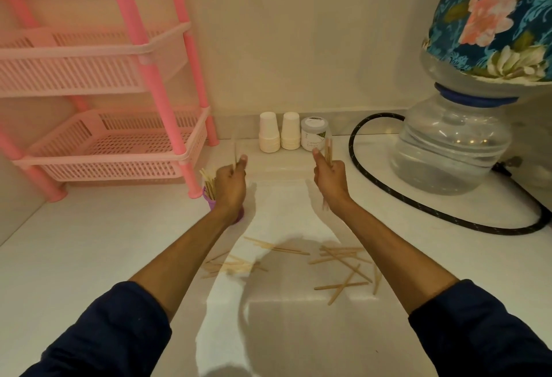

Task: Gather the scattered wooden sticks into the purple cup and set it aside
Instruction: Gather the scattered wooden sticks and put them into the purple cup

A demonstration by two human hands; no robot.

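Observation:
The purple cup (pixel 210 201) stands on the white counter, mostly hidden behind my left wrist, with several wooden sticks (pixel 208 183) poking out of it. My left hand (pixel 231 179) is closed on a thin wooden stick held upright just above and right of the cup. My right hand (pixel 328 178) grips a few wooden sticks (pixel 328 149) upright, further right. Several loose sticks lie on the counter nearer to me, one heap (pixel 233 266) on the left and another heap (pixel 348 266) on the right.
A pink plastic rack (pixel 119 149) stands at the left. Two stacks of white paper cups (pixel 279 134) and a small jar (pixel 313 133) sit against the back wall. A water bottle (pixel 451 149) with a floral cover and a black hose (pixel 418 206) take up the right.

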